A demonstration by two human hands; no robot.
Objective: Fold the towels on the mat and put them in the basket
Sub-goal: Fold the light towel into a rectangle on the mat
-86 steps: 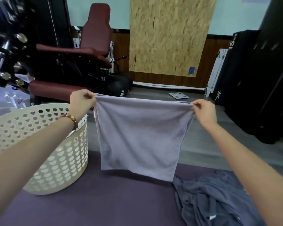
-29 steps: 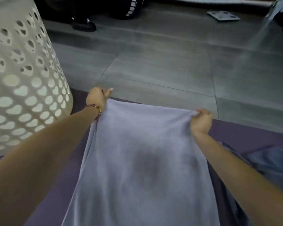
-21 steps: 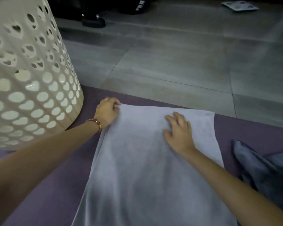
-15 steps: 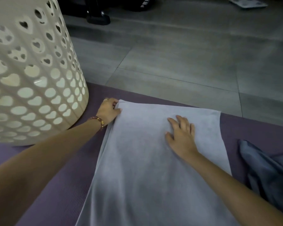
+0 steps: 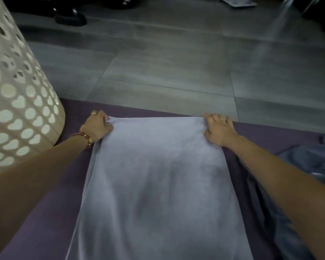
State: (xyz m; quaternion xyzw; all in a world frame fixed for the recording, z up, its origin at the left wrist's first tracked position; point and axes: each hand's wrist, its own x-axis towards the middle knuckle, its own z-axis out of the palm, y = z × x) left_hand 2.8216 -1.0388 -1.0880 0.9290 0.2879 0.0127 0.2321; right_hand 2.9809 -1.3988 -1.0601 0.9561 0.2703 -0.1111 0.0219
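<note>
Lavender-grey terry fills the middle of the view: a towel lies flat on a purple mat, with a hand at each far corner. The left hand reaches forward on a straight arm, knuckles up, its grip closed tight. Its fingers and thumb pinch the far left corner, bunching the cloth into a small fold. A beaded bracelet circles that wrist and a ring shows on one finger. The right hand lies palm down on the far right corner, its grip slack. Its fingers are straight and spread, their tips reaching past the towel's edge onto the mat. Just left of the left-hand grip stands a cream basket pierced with heart-shaped holes, its base on the mat and apart from the towel. Right of the right forearm a dark grey towel lies crumpled. Beyond both grips runs a grey tiled floor. Far beyond them, white lettering on a black object is too blurred to read.
</note>
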